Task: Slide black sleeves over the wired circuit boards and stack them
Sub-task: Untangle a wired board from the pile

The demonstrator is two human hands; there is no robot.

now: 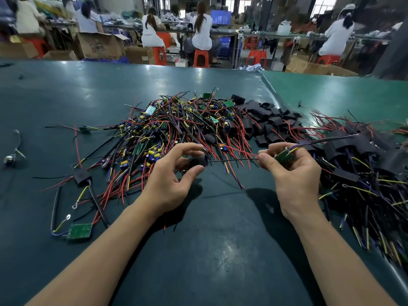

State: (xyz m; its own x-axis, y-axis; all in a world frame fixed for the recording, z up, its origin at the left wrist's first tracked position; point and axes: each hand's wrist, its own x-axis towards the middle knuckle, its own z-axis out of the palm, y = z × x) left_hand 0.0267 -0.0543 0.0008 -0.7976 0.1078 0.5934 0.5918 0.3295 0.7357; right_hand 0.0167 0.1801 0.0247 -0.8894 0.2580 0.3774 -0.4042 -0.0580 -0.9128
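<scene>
From the head view, the person's left hand is pinching a short black sleeve between its curled thumb and forefinger, the sleeve's open mouth facing right. The right hand is gripping a small green circuit board, its fingers curled round the board and its thumb and forefinger nipping the board's thin black wire. That wire is running leftward from the right fingertips to the sleeve's mouth; whether its tip is inside the sleeve cannot be told. Both hands are hovering above the dark green table, just apart from each other.

Behind the hands, a tangled heap of bare wired boards is lying in the middle of the table. Beside it on the right, a pile of loose black sleeves is sitting, and further right a stack of already sleeved boards is spreading toward the table's edge. One loose green board is lying near the left forearm. In the background, seated workers are facing benches on orange stools.
</scene>
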